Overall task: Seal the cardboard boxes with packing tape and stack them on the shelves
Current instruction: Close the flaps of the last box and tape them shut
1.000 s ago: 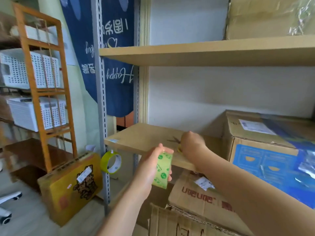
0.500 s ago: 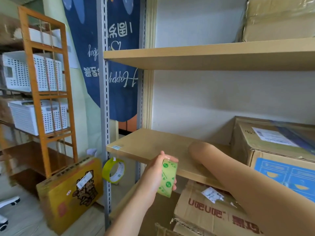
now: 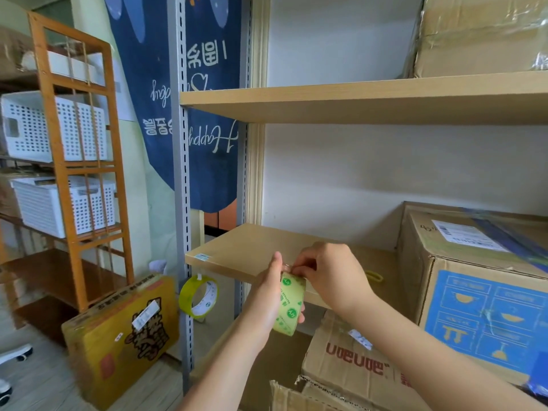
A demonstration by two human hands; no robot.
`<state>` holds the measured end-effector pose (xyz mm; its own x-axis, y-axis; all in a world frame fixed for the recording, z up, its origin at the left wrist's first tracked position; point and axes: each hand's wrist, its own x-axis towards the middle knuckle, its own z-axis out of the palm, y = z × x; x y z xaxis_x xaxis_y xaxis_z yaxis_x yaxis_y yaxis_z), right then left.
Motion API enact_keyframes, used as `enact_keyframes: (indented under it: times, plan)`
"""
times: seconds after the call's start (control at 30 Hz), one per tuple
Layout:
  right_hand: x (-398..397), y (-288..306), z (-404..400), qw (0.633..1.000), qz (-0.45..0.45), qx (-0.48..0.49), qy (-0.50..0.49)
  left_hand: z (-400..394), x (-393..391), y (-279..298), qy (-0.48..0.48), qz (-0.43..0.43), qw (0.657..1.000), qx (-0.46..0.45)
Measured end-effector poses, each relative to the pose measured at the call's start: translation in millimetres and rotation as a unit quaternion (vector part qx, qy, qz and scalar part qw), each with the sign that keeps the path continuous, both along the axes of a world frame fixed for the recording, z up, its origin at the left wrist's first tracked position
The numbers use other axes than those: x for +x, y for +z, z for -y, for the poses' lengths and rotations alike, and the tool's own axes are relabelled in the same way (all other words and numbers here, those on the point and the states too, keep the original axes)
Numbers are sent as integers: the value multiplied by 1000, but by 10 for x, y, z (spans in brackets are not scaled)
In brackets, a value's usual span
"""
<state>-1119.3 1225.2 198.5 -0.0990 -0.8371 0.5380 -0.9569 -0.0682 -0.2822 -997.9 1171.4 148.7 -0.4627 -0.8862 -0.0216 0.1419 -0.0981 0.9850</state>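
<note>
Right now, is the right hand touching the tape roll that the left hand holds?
Touching. The head view shows the right hand pinching at the top edge of the tape roll, which the left hand grips.

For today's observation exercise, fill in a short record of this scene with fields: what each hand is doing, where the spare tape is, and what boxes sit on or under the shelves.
left hand: grips the tape roll, held on edge
right hand: fingers pinch at the roll's top edge
spare tape: second roll hangs on the shelf post
middle shelf: blue-printed box at right
top shelf: wrapped box
below: red-lettered carton
floor: yellow box leaning
</note>
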Motion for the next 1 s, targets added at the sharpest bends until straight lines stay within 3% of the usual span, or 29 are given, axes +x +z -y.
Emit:
enact_keyframes:
  times: [0.1,0.17,0.33,0.43,0.53,0.73,0.9,1.0]
  plan:
    - [72,-116,23,991,-126,-18,-39,92,-45,-43,-4,63,998,-25]
    - [84,-176,29,989,-142,-14,-24,139,-42,-112,-26,54,995,-76]
    - [61,-204,38,997,-80,3,-1,185,32,-228,-94,16,995,-28]
    - [-51,-105,129,1000,-14,4,-6,202,74,-364,-56,80,995,10]
    - [-191,-89,322,996,38,81,-19,249,34,-517,-39,147,988,1]
    - [-373,-261,729,984,59,155,-64,432,-209,-620,31,190,981,-6]
    - [-426,-338,850,981,-41,144,-127,513,-264,-751,25,153,988,-22]
    - [-508,-387,890,983,57,137,-107,499,-267,-779,31,156,986,-39]
